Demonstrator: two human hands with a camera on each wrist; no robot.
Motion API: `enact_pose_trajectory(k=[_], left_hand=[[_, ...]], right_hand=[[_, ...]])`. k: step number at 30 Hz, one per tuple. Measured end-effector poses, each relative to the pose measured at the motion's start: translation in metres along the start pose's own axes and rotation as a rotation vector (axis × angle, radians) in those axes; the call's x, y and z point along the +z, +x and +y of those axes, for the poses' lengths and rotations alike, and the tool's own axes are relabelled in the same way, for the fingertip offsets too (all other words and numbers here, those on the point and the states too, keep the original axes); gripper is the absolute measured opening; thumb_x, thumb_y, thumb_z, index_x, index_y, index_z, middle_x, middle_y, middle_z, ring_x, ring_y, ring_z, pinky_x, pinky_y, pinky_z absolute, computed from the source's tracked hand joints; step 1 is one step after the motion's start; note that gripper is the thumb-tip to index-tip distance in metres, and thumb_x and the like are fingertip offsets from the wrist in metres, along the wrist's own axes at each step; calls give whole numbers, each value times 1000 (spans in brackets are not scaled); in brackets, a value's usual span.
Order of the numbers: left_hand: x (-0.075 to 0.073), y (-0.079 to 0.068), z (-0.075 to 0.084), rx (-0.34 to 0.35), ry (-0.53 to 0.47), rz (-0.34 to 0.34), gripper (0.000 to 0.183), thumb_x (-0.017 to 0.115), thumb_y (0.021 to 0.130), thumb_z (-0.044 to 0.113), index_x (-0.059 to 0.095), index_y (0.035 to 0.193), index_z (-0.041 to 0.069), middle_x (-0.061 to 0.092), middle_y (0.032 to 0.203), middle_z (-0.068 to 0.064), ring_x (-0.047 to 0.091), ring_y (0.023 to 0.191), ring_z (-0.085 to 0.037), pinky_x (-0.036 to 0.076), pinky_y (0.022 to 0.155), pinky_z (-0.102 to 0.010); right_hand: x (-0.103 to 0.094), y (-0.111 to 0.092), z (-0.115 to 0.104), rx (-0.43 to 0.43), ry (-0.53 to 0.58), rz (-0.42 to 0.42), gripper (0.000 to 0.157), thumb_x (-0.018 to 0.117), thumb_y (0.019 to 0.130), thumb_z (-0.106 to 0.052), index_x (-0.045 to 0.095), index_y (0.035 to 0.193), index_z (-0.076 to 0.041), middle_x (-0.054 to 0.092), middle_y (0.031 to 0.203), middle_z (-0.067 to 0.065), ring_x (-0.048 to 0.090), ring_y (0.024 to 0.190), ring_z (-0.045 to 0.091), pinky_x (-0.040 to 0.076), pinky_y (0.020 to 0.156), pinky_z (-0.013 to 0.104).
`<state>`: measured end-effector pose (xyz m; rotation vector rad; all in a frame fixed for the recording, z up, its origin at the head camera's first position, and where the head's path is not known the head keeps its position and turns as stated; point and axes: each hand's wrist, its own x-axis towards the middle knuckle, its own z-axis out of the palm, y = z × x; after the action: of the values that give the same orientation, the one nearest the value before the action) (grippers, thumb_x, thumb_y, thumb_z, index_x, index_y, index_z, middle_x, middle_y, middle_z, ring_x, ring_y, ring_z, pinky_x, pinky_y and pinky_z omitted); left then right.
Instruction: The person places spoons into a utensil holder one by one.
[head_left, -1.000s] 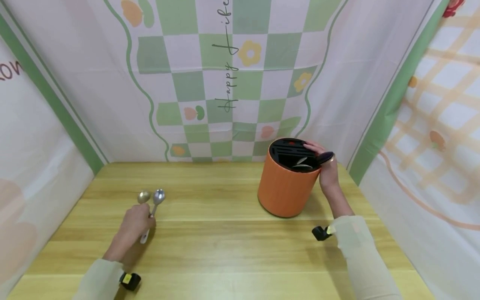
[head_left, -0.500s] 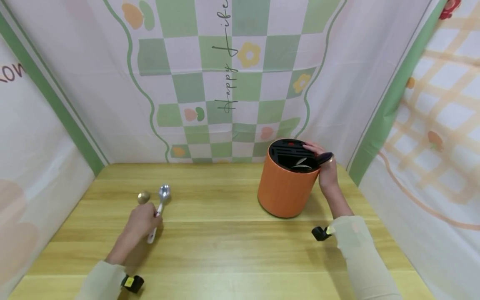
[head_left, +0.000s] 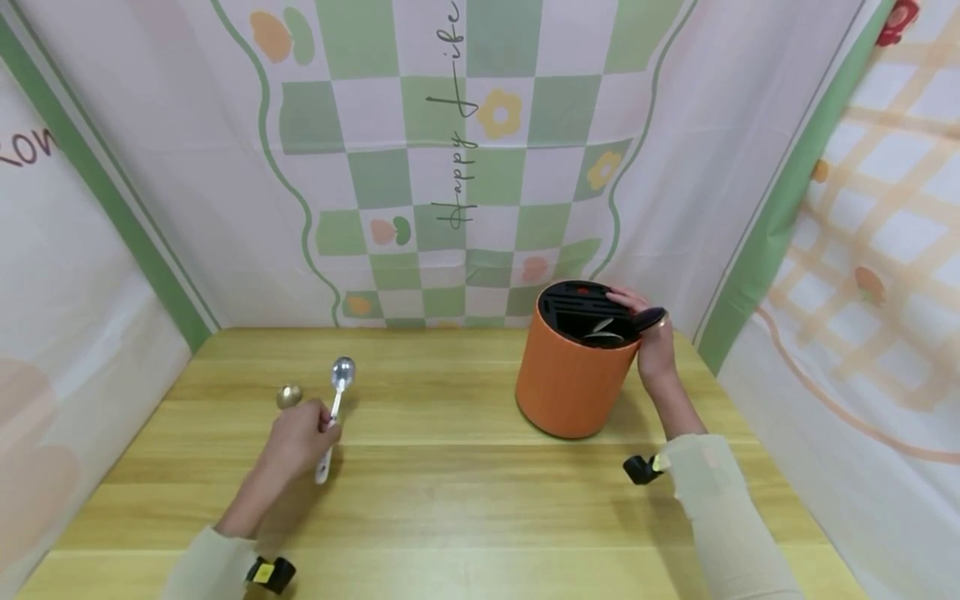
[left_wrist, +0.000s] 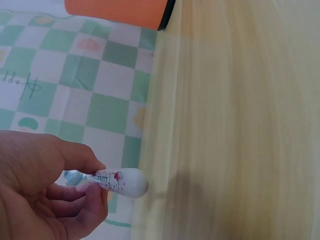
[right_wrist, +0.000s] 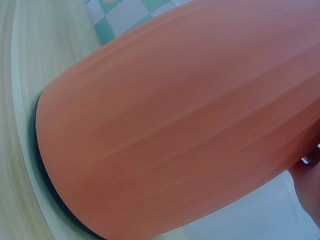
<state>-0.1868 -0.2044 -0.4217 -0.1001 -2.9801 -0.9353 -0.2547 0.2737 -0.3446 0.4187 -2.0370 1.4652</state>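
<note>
Low over the left of the table, my left hand (head_left: 298, 437) pinches a spoon (head_left: 342, 373) by its white handle; the metal bowl points away from me. In the left wrist view, the printed handle (left_wrist: 120, 182) sticks out between thumb and fingers. Just behind that hand, another spoon's round bowl (head_left: 288, 396) shows, and the hand hides its handle. My right hand (head_left: 657, 350) grips the right side and rim of an orange utensil holder (head_left: 573, 383), its thumb hidden. Beside the hand, a dark oval utensil head (head_left: 648, 318) juts over the rim.
The holder's black slotted top (head_left: 577, 302) has an open compartment with thin metal utensils (head_left: 602, 333) inside. Printed cloth (head_left: 435, 167) hangs behind the wooden table (head_left: 450, 508) and along both sides.
My left hand has carried the white-handled spoon rightward and slightly away, apart from the other spoon's bowl. My right hand and the holder have stayed in place.
</note>
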Motion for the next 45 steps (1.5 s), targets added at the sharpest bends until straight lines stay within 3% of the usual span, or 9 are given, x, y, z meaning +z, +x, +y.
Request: enact_pose_trajectory(k=[2, 5, 8, 11, 15, 38, 45], left_hand=[[1, 0, 4, 16, -6, 25, 9, 66, 87, 8, 61, 89, 0, 63, 75, -8, 56, 61, -16, 50, 50, -24], [2, 1, 9, 46, -11, 74, 10, 67, 86, 7, 63, 90, -1, 66, 76, -8, 58, 61, -15, 51, 52, -23], [2, 1, 14, 78, -5, 126, 9, 69, 85, 7, 64, 90, 0, 69, 78, -8, 60, 63, -14, 52, 55, -25], [3, 0, 19, 105, 5, 161, 9, 69, 84, 8, 65, 89, 1, 70, 77, -7, 61, 63, -13, 51, 57, -27], [4, 0, 23, 118, -2, 170, 9, 69, 85, 8, 66, 90, 2, 70, 77, -6, 61, 63, -13, 51, 55, -25], [21, 5, 51, 99, -149, 161, 15, 73, 84, 6, 66, 95, -2, 70, 84, -10, 64, 71, -15, 56, 60, -20], [30, 6, 66, 143, -169, 191, 15, 77, 85, 10, 68, 93, 2, 71, 82, -7, 64, 71, -14, 55, 61, -21]], right_hand=[[0, -1, 1, -9, 11, 5, 44, 26, 106, -4, 62, 118, 19, 59, 132, 30, 54, 124, 6, 37, 107, 14], [0, -1, 2, -20, 19, 11, 45, 26, 107, -5, 62, 117, 19, 67, 127, 4, 55, 124, 8, 38, 107, 14], [0, -1, 3, -9, 21, 10, 45, 26, 107, -6, 62, 118, 18, 63, 122, -17, 55, 124, 7, 37, 107, 14], [0, -1, 4, -3, 13, 7, 44, 26, 106, -5, 63, 118, 17, 66, 127, 3, 54, 124, 7, 37, 107, 14], [0, -1, 4, -5, 11, 9, 46, 25, 107, -6, 62, 118, 18, 55, 132, 37, 54, 125, 8, 37, 107, 14], [0, 0, 2, -2, 39, 0, 45, 25, 107, -5, 61, 118, 19, 52, 135, 38, 54, 124, 6, 37, 108, 14], [0, 0, 1, -4, 6, -1, 43, 26, 106, -3, 62, 118, 18, 54, 134, 37, 53, 124, 4, 37, 107, 13]])
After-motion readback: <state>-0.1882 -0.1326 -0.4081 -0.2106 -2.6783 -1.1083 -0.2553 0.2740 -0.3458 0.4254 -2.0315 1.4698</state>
